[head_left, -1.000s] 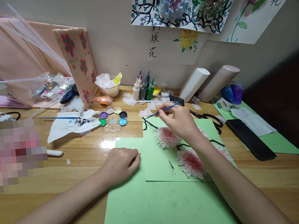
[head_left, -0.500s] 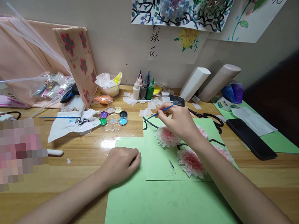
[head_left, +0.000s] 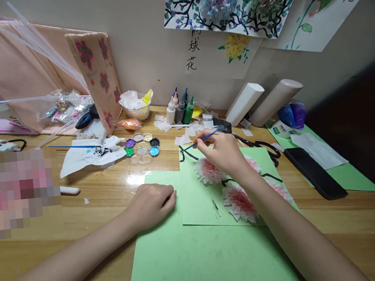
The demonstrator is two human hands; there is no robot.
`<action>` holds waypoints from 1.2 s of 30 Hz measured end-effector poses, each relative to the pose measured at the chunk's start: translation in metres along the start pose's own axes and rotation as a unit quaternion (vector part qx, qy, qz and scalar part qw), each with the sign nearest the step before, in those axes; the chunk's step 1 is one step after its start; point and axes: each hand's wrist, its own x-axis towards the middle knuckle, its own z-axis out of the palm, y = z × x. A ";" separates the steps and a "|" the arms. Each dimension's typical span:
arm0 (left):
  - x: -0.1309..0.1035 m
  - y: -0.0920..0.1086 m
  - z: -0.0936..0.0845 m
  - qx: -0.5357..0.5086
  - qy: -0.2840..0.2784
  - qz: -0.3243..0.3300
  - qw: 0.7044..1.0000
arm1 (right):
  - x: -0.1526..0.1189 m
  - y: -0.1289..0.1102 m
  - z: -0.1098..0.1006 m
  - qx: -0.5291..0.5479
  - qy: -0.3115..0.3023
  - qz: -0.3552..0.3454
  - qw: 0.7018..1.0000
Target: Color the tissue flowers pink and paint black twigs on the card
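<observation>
My right hand (head_left: pixel 223 150) is closed around a thin blue paintbrush (head_left: pixel 203 139), its tip at the black painted branch lines near the upper left corner of the light green paper (head_left: pixel 197 206). Pink-and-white tissue flowers (head_left: pixel 240 201) are on that paper, partly hidden by my right forearm. My left hand (head_left: pixel 155 205) rests in a loose fist on the larger green sheet (head_left: pixel 199 263) underneath, left of the smaller paper; whether anything is inside it cannot be seen. A second blue brush (head_left: pixel 73 146) lies across a paint-stained tissue (head_left: pixel 91 156) at the left.
A flower-shaped paint palette (head_left: pixel 142 151) sits beyond my left hand. Paint bottles (head_left: pixel 180 110), paper scraps and a tissue-filled bowl (head_left: pixel 137 105) line the wall. Black-handled scissors (head_left: pixel 266 147) lie behind the paper, a black phone (head_left: pixel 315 173) to the right. A blurred patch covers the far left.
My right hand and the brush have shifted very slightly left at the branch lines. My left hand stays where it was.
</observation>
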 end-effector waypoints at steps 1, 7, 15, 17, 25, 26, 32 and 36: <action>0.000 0.000 0.000 0.002 -0.001 0.000 1.000 | 0.000 0.001 0.000 -0.004 -0.004 0.004 1.000; -0.001 0.000 0.000 0.006 0.002 0.000 1.000 | 0.000 0.001 0.000 0.007 0.009 0.001 1.000; 0.000 0.000 0.001 0.003 0.003 0.002 1.000 | 0.000 0.001 -0.002 0.000 -0.006 -0.007 1.000; -0.001 0.000 0.000 0.003 0.001 0.002 1.000 | 0.000 0.000 -0.002 0.007 -0.003 -0.017 1.000; 0.000 0.001 -0.001 0.005 0.007 0.005 1.000 | -0.001 -0.003 -0.006 0.018 0.000 -0.027 0.999; 0.000 0.001 -0.001 0.005 0.008 0.005 1.000 | -0.001 -0.006 -0.006 0.029 0.002 -0.031 0.999; -0.001 0.001 0.000 0.002 0.023 0.010 1.000 | 0.000 -0.022 0.014 0.096 -0.080 -0.073 0.990; -0.001 0.002 -0.001 0.001 0.031 0.010 0.999 | 0.002 -0.025 0.034 0.086 -0.124 -0.078 0.986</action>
